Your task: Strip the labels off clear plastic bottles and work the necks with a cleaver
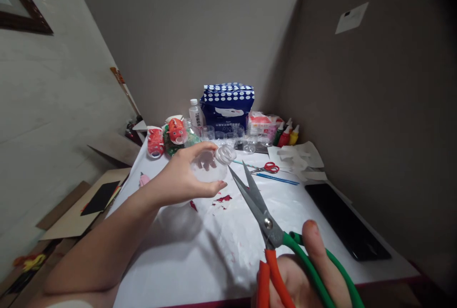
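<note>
Holding a rounded, see-through plastic bottle above the white-covered counter, the left hand curves its thumb and fingers around the smooth body, with the ringed neck tilted up and to the right. The right hand grasps large scissors by their looped handles, one side green, the other orange; the dull grey metal blades, joined by a round screw, stand parted, their tips just beside the bottle. Below lie thin, ragged red scraps. Farther back rest small scissors with red loops, slender blue sticks and crumpled white paper; at right lies a flat, glossy black phone. Two rounded red figures with drawn eyes sit at the rear left, near a white-capped tall bottle bearing dark vertical characters too small to read. Beside it stands a shiny blue bag, its folded top spotted white, its front printed with a white shape and faint lettering that cannot be read with certainty. To its right are a pink-and-white package and nozzle-topped squeeze bottles in green, red and yellow.
</note>
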`<state>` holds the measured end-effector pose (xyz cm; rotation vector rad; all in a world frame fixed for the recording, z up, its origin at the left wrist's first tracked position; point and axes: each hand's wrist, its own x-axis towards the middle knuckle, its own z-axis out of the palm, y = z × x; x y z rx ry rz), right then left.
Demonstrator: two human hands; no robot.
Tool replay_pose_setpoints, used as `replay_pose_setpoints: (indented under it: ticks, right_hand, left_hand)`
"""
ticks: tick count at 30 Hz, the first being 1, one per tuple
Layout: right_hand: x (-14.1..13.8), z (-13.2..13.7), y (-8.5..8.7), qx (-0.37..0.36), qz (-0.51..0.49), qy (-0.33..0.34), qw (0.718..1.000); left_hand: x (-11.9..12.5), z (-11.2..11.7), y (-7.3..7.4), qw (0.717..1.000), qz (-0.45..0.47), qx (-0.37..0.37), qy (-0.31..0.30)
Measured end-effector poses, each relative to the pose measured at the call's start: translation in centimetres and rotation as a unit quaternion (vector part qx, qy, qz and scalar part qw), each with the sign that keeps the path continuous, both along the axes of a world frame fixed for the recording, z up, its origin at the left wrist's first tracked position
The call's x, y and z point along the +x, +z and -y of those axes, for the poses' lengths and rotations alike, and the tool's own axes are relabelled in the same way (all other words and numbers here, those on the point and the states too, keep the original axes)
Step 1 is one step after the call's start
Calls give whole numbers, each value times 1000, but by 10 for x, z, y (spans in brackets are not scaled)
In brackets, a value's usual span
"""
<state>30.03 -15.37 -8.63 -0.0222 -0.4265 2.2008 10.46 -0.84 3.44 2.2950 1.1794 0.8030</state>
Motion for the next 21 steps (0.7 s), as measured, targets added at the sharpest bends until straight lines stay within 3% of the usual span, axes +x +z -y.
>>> replay_pose_setpoints:
  ticks: [4, 11, 16, 21]
  right_hand:
    - [4, 3, -3, -21, 26, -7, 999]
    - [7, 4, 7, -46, 90, 4, 995]
    - [-9, 2, 6, -9, 117, -22, 993]
    - [-26, -2, 8, 125, 177, -46, 975]
  left_hand:
    - [0, 1, 3, 1000, -11, 8, -13]
    - [1, -2, 3, 999, -18, -17, -42]
    - [1, -7, -2, 997, 14, -66, -46]
    - [1, -12, -6, 980, 88, -130, -124]
